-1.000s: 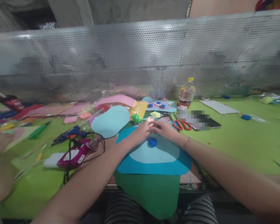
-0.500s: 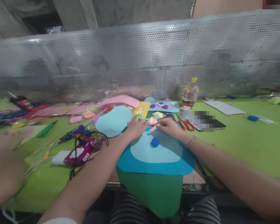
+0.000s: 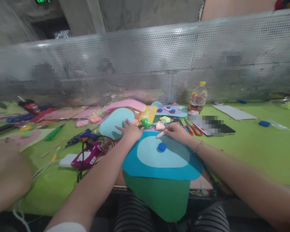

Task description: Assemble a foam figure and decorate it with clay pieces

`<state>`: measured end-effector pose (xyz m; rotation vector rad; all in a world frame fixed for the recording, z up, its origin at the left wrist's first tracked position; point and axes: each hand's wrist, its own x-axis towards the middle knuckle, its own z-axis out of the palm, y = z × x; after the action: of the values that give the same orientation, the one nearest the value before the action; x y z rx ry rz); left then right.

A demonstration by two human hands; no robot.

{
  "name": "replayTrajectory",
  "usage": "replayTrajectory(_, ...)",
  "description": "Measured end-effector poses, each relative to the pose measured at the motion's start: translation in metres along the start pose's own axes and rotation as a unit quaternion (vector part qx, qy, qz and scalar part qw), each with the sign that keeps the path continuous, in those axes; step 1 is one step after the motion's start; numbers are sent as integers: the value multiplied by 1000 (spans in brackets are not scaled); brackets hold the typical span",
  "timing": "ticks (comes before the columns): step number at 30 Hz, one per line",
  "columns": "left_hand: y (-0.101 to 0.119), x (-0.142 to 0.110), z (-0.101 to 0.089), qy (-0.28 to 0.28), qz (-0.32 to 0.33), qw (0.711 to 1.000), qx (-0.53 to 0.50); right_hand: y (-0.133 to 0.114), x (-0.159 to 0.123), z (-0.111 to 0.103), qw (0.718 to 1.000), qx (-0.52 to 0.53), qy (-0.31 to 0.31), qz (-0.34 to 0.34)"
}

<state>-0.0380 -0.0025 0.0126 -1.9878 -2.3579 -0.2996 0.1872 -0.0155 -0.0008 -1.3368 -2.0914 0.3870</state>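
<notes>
Between the closed fingers of my right hand (image 3: 175,131) is a short peach clay strip (image 3: 160,135), its tip over the pale blue paper shape (image 3: 147,151). That shape lies on a larger blue paper piece (image 3: 159,172), above a green sheet (image 3: 164,199) hanging past the table edge. One round blue clay piece (image 3: 162,147) sits on the pale shape. My left hand (image 3: 131,130) is open with fingers spread, at the edge of another pale blue cutout (image 3: 116,124). Near it are a green wrapped lump (image 3: 145,122) and a peach clay lump (image 3: 159,126).
Red-handled scissors (image 3: 194,130), a phone-like dark slab (image 3: 222,125) and a yellow-capped bottle (image 3: 198,98) stand or lie right. Leftward are a glue gun (image 3: 81,138), a purple device (image 3: 87,156) with cables and a green cutter (image 3: 55,132). Another person's hand (image 3: 8,161) is far left.
My left hand has moved left, away from the green lump, and spread its fingers. The right hand keeps the peach strip over the pale shape. The view has shifted slightly.
</notes>
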Motion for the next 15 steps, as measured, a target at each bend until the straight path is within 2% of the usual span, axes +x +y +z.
replayTrajectory(3, -4, 5, -7, 53, 13, 998, -22, 3, 1, 1, 1000, 1, 1, -2)
replayTrajectory(7, -13, 12, -22, 165, 42, 985, -16, 5, 1, 2, 1000, 4, -1, -4)
replayTrajectory(12, -28, 17, -37, 310, 10, 951, -18, 3, 1, 1, 998, 58, -14, 18)
replayTrajectory(13, -31, 19, -37, 321, 1, 947, -26, 2, 1, 0, 997, 70, -21, 19)
replayTrajectory(15, -34, 23, -31, 309, -4, 951, -24, 0, 1, -1, 995, 93, -36, 26)
